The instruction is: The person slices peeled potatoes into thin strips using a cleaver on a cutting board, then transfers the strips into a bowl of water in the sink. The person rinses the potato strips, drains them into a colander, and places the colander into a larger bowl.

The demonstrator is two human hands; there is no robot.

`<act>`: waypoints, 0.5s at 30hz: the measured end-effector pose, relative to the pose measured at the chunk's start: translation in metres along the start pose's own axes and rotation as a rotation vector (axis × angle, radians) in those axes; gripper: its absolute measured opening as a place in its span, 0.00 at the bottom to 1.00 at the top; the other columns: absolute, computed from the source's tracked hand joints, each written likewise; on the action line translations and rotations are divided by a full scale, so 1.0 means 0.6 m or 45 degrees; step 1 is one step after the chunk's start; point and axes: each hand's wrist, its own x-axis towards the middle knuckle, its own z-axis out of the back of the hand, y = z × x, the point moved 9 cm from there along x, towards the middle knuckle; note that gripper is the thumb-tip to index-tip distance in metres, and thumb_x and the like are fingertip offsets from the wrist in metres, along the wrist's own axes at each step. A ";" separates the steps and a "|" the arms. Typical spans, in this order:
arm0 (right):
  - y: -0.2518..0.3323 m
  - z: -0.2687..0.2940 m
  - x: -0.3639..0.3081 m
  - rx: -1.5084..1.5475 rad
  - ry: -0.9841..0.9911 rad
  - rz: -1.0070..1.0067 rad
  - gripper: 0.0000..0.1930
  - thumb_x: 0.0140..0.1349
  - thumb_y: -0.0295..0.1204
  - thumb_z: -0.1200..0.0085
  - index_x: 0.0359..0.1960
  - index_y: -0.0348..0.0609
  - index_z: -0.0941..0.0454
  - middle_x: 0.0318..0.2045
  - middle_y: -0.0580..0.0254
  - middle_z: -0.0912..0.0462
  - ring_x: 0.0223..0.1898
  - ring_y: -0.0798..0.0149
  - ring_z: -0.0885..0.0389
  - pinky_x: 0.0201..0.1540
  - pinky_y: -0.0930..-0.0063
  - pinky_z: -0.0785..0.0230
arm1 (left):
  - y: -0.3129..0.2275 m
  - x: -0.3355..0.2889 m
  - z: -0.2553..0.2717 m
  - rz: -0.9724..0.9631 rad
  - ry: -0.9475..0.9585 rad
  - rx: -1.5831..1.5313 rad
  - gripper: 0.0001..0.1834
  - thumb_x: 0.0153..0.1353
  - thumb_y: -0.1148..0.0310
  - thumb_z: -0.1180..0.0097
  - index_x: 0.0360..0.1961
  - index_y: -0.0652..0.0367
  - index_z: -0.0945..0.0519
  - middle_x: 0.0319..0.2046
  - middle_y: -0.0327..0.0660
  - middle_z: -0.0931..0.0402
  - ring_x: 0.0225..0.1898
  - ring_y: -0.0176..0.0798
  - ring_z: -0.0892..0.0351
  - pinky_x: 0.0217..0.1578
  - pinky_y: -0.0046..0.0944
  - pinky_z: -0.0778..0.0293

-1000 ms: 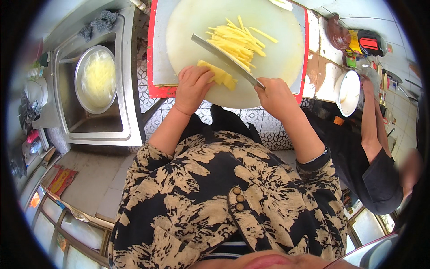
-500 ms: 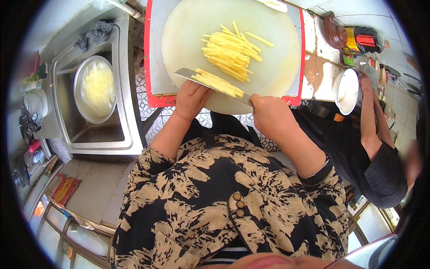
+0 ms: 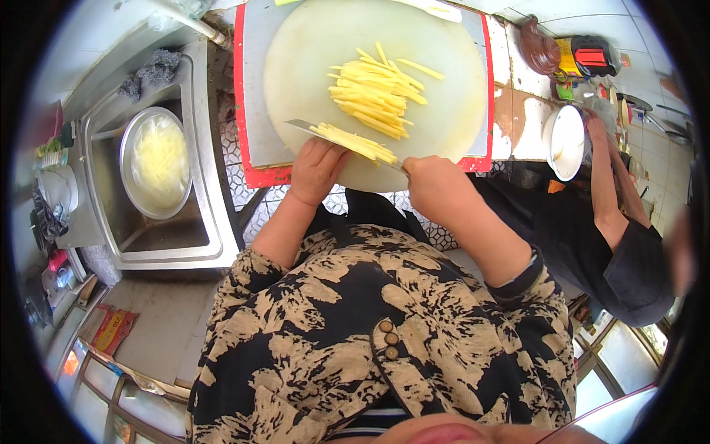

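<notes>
My right hand (image 3: 436, 183) is closed around the handle of a kitchen knife (image 3: 296, 124), whose blade slants up to the left over the near part of a round, pale cutting board (image 3: 451, 103). A row of yellow potato strips (image 3: 355, 143) lies along the blade, its far side. Just beyond sits a larger pile of potato strips (image 3: 373, 92), one stray strip apart at its right. My left hand (image 3: 316, 172) is against the near side of the blade, fingers bunched together. Their tips are hidden behind the knife, so what they grip cannot be made out.
At left, a metal bowl (image 3: 124, 152) of pale shreds stands in a steel sink (image 3: 148, 238). A red-edged board (image 3: 255, 89) lies under the cutting board. On the right, a co-worker in black (image 3: 629, 274) reaches over the counter beside a white bowl (image 3: 558, 169).
My hands, the knife and the potato strips keep nearly the same arrangement. The whole view has shifted slightly, with the sink lower and the board a little to the left.
</notes>
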 end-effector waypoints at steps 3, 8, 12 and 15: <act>0.020 -0.017 0.036 0.027 -0.057 0.034 0.09 0.55 0.23 0.49 0.34 0.37 0.18 0.31 0.42 0.16 0.36 0.41 0.16 0.42 0.51 0.24 | 0.002 -0.005 -0.003 -0.016 -0.016 -0.037 0.15 0.50 0.76 0.33 0.41 0.59 0.17 0.42 0.45 0.20 0.44 0.53 0.21 0.47 0.46 0.24; 0.006 -0.042 0.081 0.048 0.043 0.093 0.07 0.49 0.24 0.44 0.29 0.39 0.15 0.29 0.42 0.16 0.35 0.43 0.15 0.41 0.54 0.22 | 0.009 -0.016 -0.010 0.013 -0.042 -0.009 0.12 0.49 0.76 0.30 0.36 0.58 0.16 0.40 0.44 0.18 0.43 0.50 0.19 0.48 0.46 0.23; 0.000 -0.020 0.070 0.140 -0.090 0.164 0.08 0.48 0.25 0.44 0.28 0.38 0.15 0.29 0.44 0.15 0.35 0.43 0.15 0.40 0.55 0.21 | 0.010 -0.019 -0.028 0.016 0.033 -0.007 0.10 0.54 0.76 0.34 0.38 0.58 0.18 0.42 0.46 0.20 0.47 0.53 0.21 0.52 0.49 0.26; 0.006 -0.011 0.066 0.161 -0.157 0.133 0.07 0.50 0.28 0.43 0.27 0.41 0.14 0.29 0.47 0.14 0.36 0.46 0.14 0.40 0.56 0.21 | 0.013 -0.017 -0.030 0.023 0.041 -0.035 0.09 0.55 0.77 0.35 0.38 0.59 0.19 0.42 0.46 0.20 0.46 0.54 0.22 0.51 0.50 0.27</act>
